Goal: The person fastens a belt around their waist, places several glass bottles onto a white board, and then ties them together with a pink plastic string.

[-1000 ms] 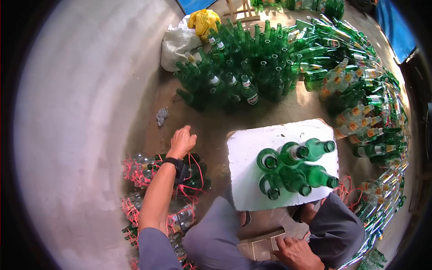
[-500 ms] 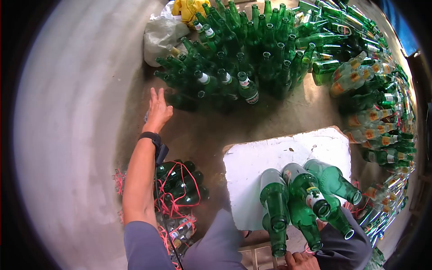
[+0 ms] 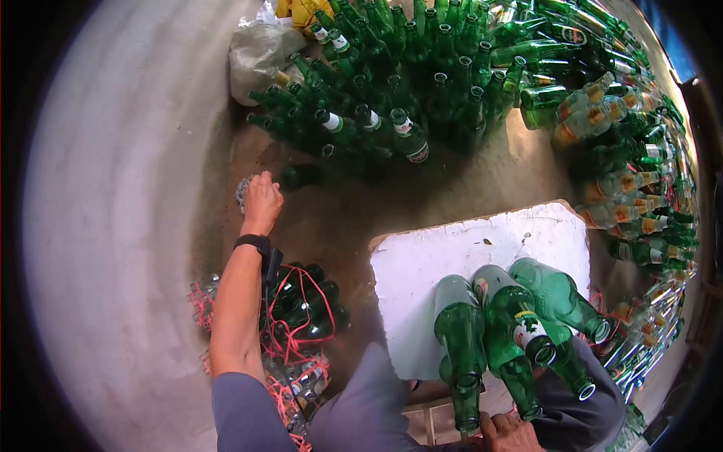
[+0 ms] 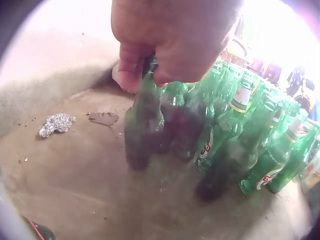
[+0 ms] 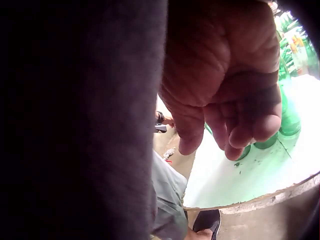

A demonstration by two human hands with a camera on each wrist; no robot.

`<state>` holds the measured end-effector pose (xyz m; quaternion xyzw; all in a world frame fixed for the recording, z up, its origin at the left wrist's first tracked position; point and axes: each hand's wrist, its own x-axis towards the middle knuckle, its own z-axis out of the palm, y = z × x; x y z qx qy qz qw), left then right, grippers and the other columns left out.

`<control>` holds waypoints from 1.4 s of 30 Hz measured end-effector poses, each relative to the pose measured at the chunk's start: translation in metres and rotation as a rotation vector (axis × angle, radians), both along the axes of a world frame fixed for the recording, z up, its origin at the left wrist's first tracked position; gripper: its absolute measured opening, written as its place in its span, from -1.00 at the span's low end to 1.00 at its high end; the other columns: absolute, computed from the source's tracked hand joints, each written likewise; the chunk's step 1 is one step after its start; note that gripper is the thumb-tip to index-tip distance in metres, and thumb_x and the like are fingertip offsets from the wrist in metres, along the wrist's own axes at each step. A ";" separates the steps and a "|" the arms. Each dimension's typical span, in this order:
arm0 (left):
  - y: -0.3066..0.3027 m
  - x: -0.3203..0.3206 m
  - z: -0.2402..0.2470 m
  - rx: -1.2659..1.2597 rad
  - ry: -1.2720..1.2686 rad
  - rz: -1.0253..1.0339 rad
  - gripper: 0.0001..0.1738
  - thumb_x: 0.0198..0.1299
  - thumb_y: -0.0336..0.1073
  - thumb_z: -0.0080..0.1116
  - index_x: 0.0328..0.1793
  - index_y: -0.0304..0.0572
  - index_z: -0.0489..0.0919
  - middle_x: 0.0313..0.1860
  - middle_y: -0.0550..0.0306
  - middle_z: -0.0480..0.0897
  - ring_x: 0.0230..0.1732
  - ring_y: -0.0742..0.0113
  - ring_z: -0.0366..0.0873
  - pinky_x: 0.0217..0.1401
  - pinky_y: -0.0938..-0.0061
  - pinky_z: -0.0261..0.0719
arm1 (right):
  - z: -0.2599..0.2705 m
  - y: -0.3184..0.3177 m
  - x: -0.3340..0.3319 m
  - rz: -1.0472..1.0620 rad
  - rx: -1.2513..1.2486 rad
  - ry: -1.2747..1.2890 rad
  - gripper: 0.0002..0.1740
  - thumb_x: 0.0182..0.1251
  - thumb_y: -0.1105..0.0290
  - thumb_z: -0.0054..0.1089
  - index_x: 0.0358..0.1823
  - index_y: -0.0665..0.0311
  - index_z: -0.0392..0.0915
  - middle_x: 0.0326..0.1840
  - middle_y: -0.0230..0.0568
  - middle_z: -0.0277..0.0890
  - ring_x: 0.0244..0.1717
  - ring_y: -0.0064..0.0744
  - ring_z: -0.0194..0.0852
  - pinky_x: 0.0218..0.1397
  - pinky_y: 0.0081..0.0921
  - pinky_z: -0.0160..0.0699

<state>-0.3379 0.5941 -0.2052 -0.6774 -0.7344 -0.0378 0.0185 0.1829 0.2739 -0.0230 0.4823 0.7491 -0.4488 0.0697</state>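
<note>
While fingers and thumb are pinching its top, held bottle (image 4: 143, 127): green glass, roughly upright, sitting at the near-left edge of the standing bottles (image 4: 227, 117); whether its base is touching the floor (image 4: 115, 200), cannot tell.
Left hand (image 3: 261, 203): closing around the bottle's neck, no wide gap showing between fingertips and glass; arm is stretching forward.
Right hand (image 3: 512, 435): hanging loosely curled near the bottle necks on the person's right side (palm mostly in shadow in the wrist view); no object showing in its grip.
Foil (image 4: 57, 125): crumpled, silvery, lying on the floor, apart from the held bottle.
Brown scrap (image 4: 104, 118): lying flat between foil and held bottle.
Standing bottles: crowding together on the floor beyond, mostly green, some wearing white neck labels.
Pale bag (image 3: 260, 64): slumping at the group's left edge, with yellow bag (image 3: 303, 12) showing beside it.
White board (image 3: 422, 264): supporting six green bottles (image 3: 520, 316), which are standing close together toward its near side.
Tied bottles (image 3: 305, 305): lying bundled beside the left forearm, red string (image 3: 290, 348) crossing them.
Bottle pile (image 3: 640, 252): spreading along the right side, many bottles lying on their sides, green and clear mixing.
</note>
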 end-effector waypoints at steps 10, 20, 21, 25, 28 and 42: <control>-0.071 0.026 0.054 -0.099 -0.120 -0.096 -0.77 0.19 -0.40 0.21 -0.09 -0.42 0.63 -0.21 -0.37 0.68 -0.06 -0.31 0.64 0.06 -0.01 0.58 | 0.006 -0.026 0.003 0.025 0.010 -0.030 -0.41 0.40 0.21 0.22 0.35 0.35 0.32 -0.13 -0.02 0.46 -0.11 -0.06 0.50 -0.06 -0.09 0.46; -0.201 0.104 0.184 -0.095 -0.189 -0.285 -0.80 0.16 -0.44 0.22 -0.08 -0.33 0.58 -0.28 -0.26 0.64 -0.19 -0.27 0.61 -0.08 0.04 0.54 | 0.004 -0.080 0.017 0.128 0.256 0.058 -0.60 0.32 0.16 0.31 -0.20 0.37 0.42 -0.38 -0.05 0.52 -0.36 -0.11 0.63 -0.37 -0.25 0.57; -0.214 0.117 0.202 -0.097 -0.186 -0.305 -0.80 0.16 -0.45 0.23 -0.09 -0.33 0.58 -0.24 -0.25 0.65 -0.17 -0.26 0.61 -0.08 0.05 0.54 | 0.002 -0.087 0.019 0.151 0.272 0.083 -0.63 0.33 0.18 0.29 -0.20 0.37 0.42 -0.37 -0.05 0.51 -0.35 -0.11 0.62 -0.37 -0.25 0.56; -0.259 0.165 0.252 -0.102 -0.216 -0.366 -0.79 0.16 -0.49 0.24 -0.06 -0.33 0.59 -0.18 -0.23 0.65 -0.12 -0.23 0.61 -0.06 0.07 0.56 | -0.008 -0.106 0.025 0.186 0.373 0.072 -0.79 0.24 0.39 0.21 -0.24 0.38 0.43 -0.38 -0.04 0.51 -0.34 -0.09 0.62 -0.37 -0.22 0.58; -0.288 0.194 0.267 -0.091 -0.239 -0.392 -0.76 0.16 -0.49 0.24 -0.03 -0.35 0.59 -0.20 -0.21 0.65 -0.11 -0.23 0.62 -0.02 0.07 0.57 | -0.017 -0.108 0.023 0.161 0.463 0.055 -0.85 0.14 0.47 0.17 -0.29 0.38 0.45 -0.40 -0.02 0.53 -0.35 -0.06 0.64 -0.37 -0.19 0.58; -0.348 0.293 0.239 -0.195 -0.391 -0.457 -0.69 0.21 -0.48 0.20 0.07 -0.34 0.46 -0.18 -0.28 0.60 -0.16 -0.29 0.60 -0.10 0.01 0.58 | -0.043 -0.105 0.012 0.227 0.350 0.026 -0.63 0.27 0.18 0.36 -0.29 0.40 0.55 -0.33 0.10 0.66 -0.26 0.09 0.70 -0.28 -0.09 0.62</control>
